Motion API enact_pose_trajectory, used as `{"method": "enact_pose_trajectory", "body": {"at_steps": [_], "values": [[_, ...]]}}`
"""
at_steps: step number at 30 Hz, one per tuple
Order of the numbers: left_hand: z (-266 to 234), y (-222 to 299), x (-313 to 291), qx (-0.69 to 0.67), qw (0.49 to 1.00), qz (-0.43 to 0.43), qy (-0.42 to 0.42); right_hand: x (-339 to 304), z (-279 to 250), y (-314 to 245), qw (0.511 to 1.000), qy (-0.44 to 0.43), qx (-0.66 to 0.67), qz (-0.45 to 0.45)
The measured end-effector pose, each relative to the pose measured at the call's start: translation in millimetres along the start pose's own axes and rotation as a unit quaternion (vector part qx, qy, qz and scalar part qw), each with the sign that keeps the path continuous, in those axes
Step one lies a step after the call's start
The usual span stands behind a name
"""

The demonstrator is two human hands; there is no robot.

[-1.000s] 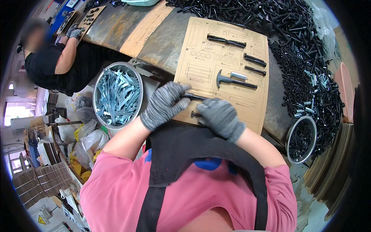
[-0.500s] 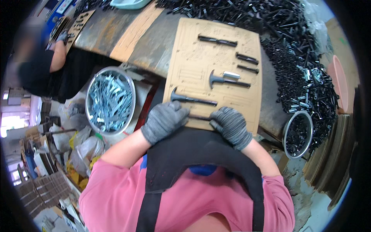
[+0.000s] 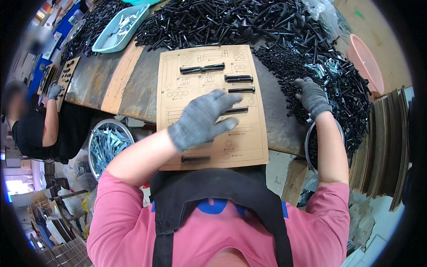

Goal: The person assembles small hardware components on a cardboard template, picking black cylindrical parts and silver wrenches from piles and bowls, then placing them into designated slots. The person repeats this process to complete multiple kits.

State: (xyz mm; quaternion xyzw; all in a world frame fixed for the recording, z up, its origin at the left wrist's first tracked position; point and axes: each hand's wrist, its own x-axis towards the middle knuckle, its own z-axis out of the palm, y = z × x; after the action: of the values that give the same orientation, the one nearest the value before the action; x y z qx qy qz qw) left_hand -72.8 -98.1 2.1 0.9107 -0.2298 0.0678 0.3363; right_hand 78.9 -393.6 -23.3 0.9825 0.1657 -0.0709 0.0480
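Observation:
My left hand (image 3: 200,119), in a grey knit glove, hovers over a brown cardboard sheet (image 3: 171,149) printed with line diagrams. Its fingers are spread, with nothing seen in them. Black hardware lies across the sheet: a long piece (image 3: 202,68) at the top, a shorter thick piece (image 3: 239,78), a bolt (image 3: 241,90) below that, a rod-like piece (image 3: 238,109) partly under my fingers, and a blurred dark piece (image 3: 195,158) by the near edge. My gloved right hand (image 3: 313,98) reaches to a pile of small black bolts (image 3: 284,66), thumb and fingers apart; its hold is empty as far as shows.
Black metal parts (image 3: 213,22) heap along the table's back. Shiny silver pieces (image 3: 327,66) lie in the right pile, near a metal bowl (image 3: 310,149) and pink basin (image 3: 367,62). A turquoise tray (image 3: 120,29) and a bowl of silver strips (image 3: 109,144) are left, with a co-worker (image 3: 40,129) beyond.
Both hands have left the sheet's near edge. The left rose over its middle; the right moved out to the bolt pile. The view has shifted, showing the sheet further left.

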Motion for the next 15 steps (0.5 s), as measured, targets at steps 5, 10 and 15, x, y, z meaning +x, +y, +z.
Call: {"method": "enact_pose_trajectory", "body": {"at_steps": [5, 10, 15], "values": [[50, -8, 102, 0.069, 0.992, -0.022, -0.108, 23, 11, 2, 0.997, -0.072, -0.004, -0.012], [102, -20, 175, 0.143, 0.965, 0.006, -0.219, 28, 16, -3, 0.997, -0.067, 0.021, -0.032], [141, -37, 199, 0.187, 0.959, 0.008, -0.213, 31, 17, -3, 0.996, -0.076, 0.023, -0.050]]}}
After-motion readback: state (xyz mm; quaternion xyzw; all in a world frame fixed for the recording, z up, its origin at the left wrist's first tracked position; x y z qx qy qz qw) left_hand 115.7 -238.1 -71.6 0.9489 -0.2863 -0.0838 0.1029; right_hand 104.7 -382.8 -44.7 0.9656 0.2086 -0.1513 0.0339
